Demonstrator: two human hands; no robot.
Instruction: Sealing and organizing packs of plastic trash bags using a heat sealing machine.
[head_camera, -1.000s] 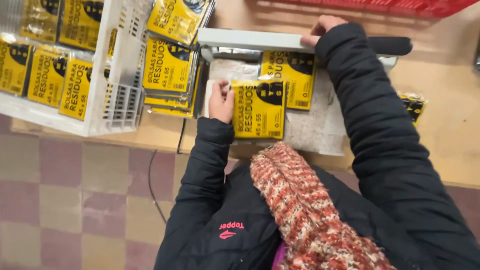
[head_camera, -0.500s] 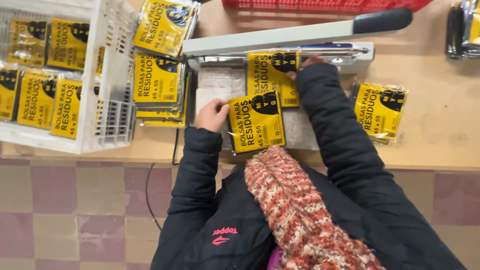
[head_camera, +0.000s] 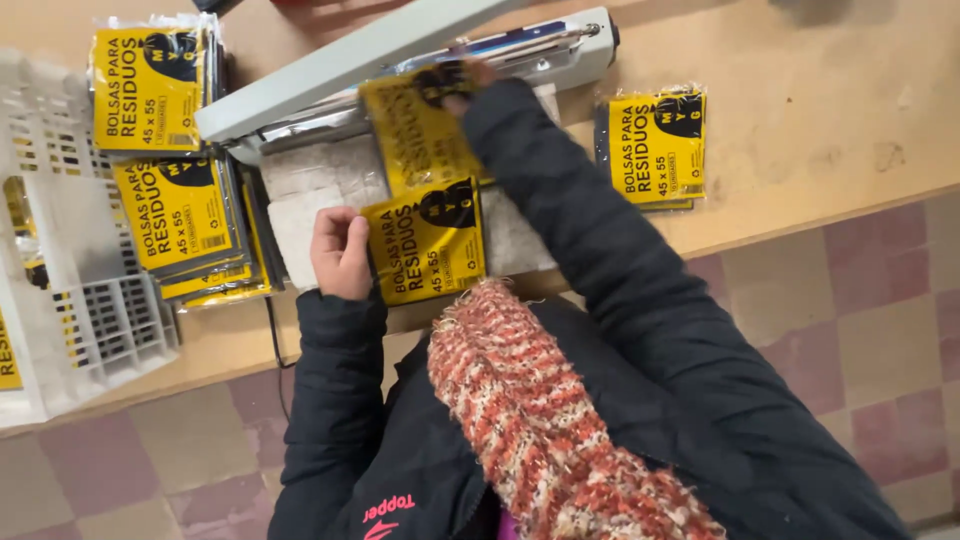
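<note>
Two bare hands work at a wooden bench (head_camera: 800, 150) seen from above. Far to the left of the left hand, a white slatted crate (head_camera: 90, 330) sits partly cut off by the frame edge; a sliver of a yellow packet shows inside it, too little to tell more. Between the crate and the left hand lie two stacks of flat yellow packets (head_camera: 180, 215) with black print. The left hand (head_camera: 340, 252) rests with fingers flat, its fingertips touching the left edge of a yellow packet (head_camera: 428, 240) lying on a pale pad (head_camera: 300, 190). Just above, a second packet (head_camera: 415, 130) lies with its top edge under the raised grey arm of a heat sealer (head_camera: 420, 55). The right hand (head_camera: 470, 80) sits at this packet's top, mostly hidden by its dark sleeve (head_camera: 600, 270); whether it pinches the packet cannot be told. To the right of that hand, a short stack of finished packets (head_camera: 655, 145) lies apart on the bench. A knitted red and cream scarf (head_camera: 540, 420) fills the foreground, hiding the bench edge.
</note>
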